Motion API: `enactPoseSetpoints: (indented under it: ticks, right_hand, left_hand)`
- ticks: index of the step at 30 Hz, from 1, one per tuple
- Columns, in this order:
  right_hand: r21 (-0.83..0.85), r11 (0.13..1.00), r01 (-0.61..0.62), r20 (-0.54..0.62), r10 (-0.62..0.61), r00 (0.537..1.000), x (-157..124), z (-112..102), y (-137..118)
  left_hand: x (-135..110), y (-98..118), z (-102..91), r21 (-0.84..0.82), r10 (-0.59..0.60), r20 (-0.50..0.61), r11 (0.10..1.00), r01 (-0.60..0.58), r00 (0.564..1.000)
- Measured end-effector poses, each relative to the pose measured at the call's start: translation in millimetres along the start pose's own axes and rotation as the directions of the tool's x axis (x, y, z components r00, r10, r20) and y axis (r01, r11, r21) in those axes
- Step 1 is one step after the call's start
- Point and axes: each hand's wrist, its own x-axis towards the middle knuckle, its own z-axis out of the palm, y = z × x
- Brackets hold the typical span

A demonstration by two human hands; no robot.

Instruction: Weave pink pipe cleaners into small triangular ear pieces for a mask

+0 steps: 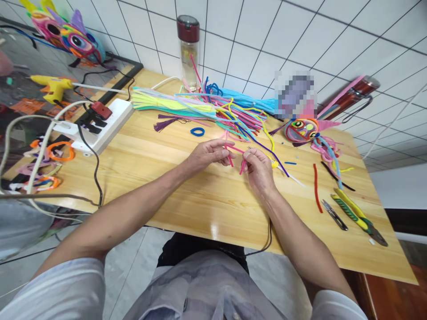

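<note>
Over the middle of the wooden table [187, 195], my two hands hold a bent pink pipe cleaner [236, 150] between them. My left hand [211, 153] pinches one part of it between thumb and fingers. My right hand [258, 166] grips the other side, where an end points down. Just behind my hands lies a pile of colourful pipe cleaners [247, 118], with a yellow bundle [176, 102] to its left. A small blue ring [197, 131] rests left of the pile, near a purple tassel [165, 123].
At left are a white power strip [110, 120] with cables and a yellow glue gun [51, 86]. A glass bottle [189, 53] stands at the back. Pliers [360, 215], thread snips [334, 214] and a red pipe cleaner [316, 189] lie right, below a colourful fish-like figure [302, 129].
</note>
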Motion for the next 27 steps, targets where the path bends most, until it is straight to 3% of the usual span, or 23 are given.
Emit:
enactPoseSetpoints:
  ticks: [7,13,17,23,27]
  right_hand:
    - [-0.127,0.992,0.022,0.063,-0.014,0.998,-3,0,2]
    - [-0.111,0.994,0.022,0.045,-0.017,0.999,-3,0,6]
    - [-0.165,0.984,0.06,-0.009,-0.062,0.998,-2,-3,6]
    - [-0.298,0.951,0.083,0.025,-0.08,0.997,-2,-5,-5]
    - [-0.358,0.93,0.087,0.089,-0.059,0.994,-5,-3,-7]
  left_hand:
    - [-2,3,1.7,0.041,-0.076,-0.085,0.996,0.08,0.993]
    - [-2,0,3.3,0.011,-0.051,-0.205,0.998,0.054,0.977]
    - [-4,-1,3.0,0.118,-0.019,-0.178,0.992,0.04,0.984]
    - [-5,4,1.9,0.446,0.17,-0.148,0.891,-0.088,0.974]
    - [-3,6,3.7,0.439,0.112,-0.083,0.896,-0.065,0.99]
